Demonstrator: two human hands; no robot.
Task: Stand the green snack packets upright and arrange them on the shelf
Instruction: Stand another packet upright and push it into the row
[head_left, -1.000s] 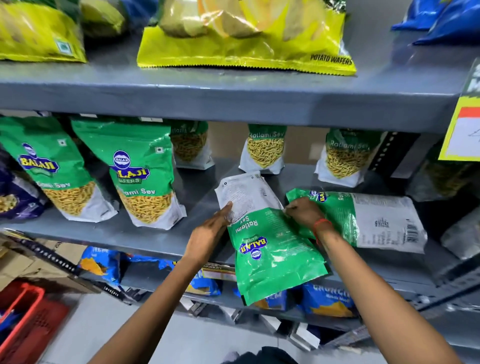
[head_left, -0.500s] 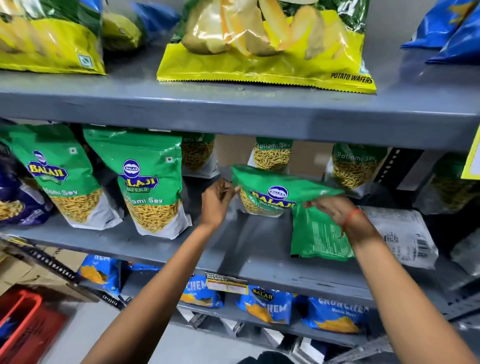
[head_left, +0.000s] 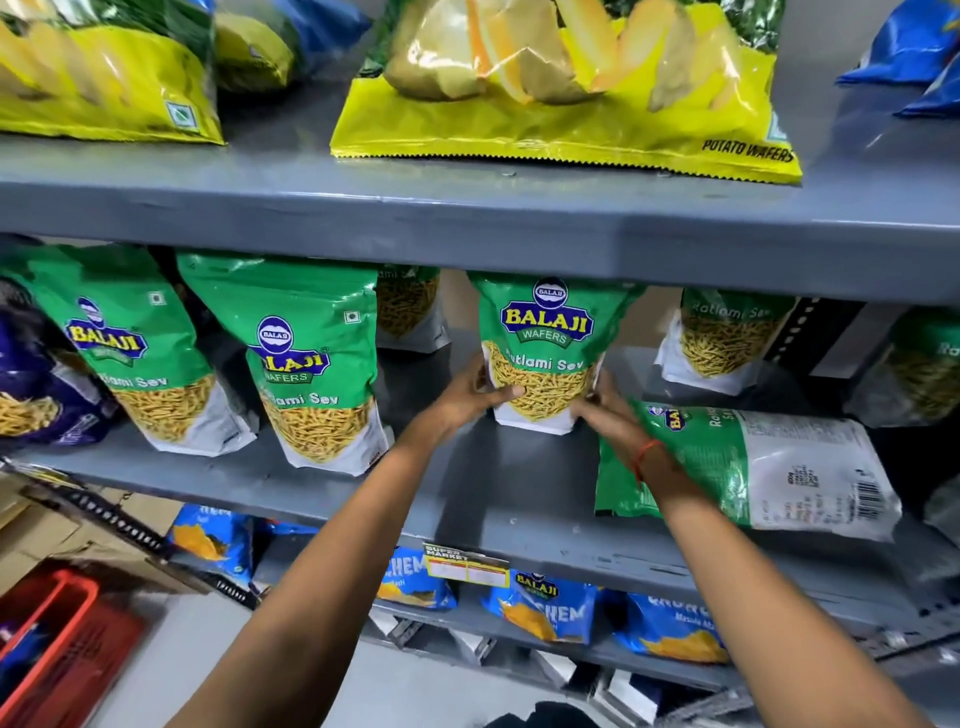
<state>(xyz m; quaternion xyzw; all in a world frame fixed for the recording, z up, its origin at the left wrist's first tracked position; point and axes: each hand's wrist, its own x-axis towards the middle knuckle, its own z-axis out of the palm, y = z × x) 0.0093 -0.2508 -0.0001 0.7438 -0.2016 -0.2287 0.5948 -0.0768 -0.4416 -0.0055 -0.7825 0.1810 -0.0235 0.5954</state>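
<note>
A green Balaji sev packet (head_left: 545, 332) stands upright on the grey middle shelf (head_left: 498, 493), label facing me. My left hand (head_left: 470, 397) grips its lower left side and my right hand (head_left: 605, 410) presses its lower right side. Just right of my right wrist, another green packet (head_left: 769, 467) lies flat with its barcoded back up. Two more green packets (head_left: 311, 358) (head_left: 130, 343) stand upright to the left. Smaller green packets (head_left: 727, 338) stand along the back of the shelf.
The upper shelf (head_left: 467, 218) overhangs closely, carrying yellow wafer bags (head_left: 561, 93). Blue snack packets (head_left: 545, 613) fill the shelf below. A purple packet (head_left: 31, 395) sits at the far left. A red basket (head_left: 57, 644) and cardboard boxes (head_left: 47, 535) stand on the floor at left.
The packet that lay flat and upside down at the shelf's front edge was lifted, turned over and stood upright further back. Both hands moved with it.
</note>
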